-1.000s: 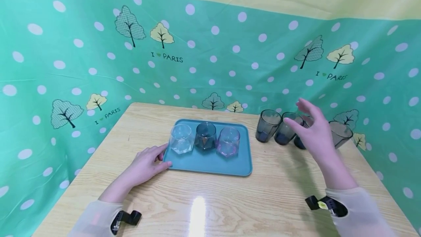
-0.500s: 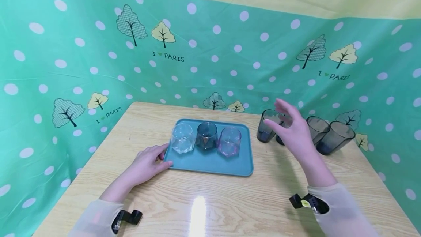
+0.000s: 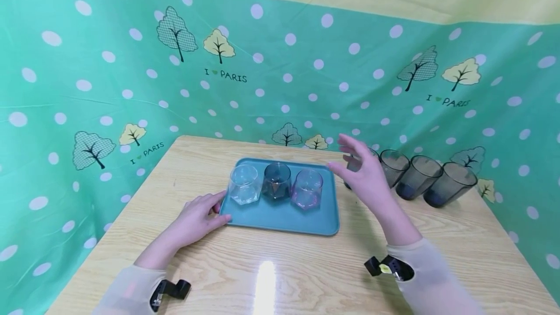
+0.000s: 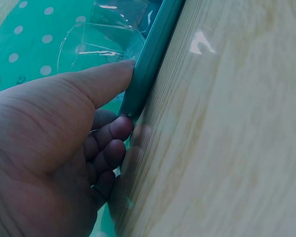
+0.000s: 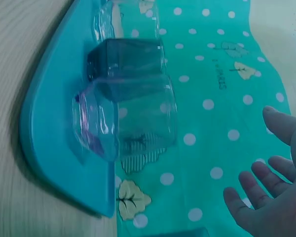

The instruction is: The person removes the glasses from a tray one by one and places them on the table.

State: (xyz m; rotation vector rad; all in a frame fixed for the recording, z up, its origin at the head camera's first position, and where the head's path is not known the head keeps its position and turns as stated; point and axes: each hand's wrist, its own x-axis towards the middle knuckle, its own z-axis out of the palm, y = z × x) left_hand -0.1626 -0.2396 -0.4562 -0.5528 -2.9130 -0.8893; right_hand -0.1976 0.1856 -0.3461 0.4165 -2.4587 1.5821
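A blue tray [image 3: 275, 222] lies on the wooden table with three short glasses in a row: a clear one [image 3: 244, 183], a dark grey one [image 3: 276, 181] and a pink-tinted one [image 3: 307, 191]. My left hand [image 3: 197, 218] grips the tray's left end; in the left wrist view its thumb presses the tray rim [image 4: 153, 54], with the other fingers curled against the edge. Between the tray and the tall dark glasses, my right hand [image 3: 365, 174] is raised, holding nothing, fingers spread from the thumb. It partly hides the leftmost tall glass.
Several tall smoky glasses [image 3: 419, 176] stand in a slanting row at the table's back right. Behind the wooden table [image 3: 332, 276] hangs a green dotted curtain [image 3: 245, 111] with printed trees. A bright light reflection shows near the front middle.
My right hand has moved left, from over the tall glasses toward the tray's right end, uncovering those on the right. The left hand and the tray have stayed in place.
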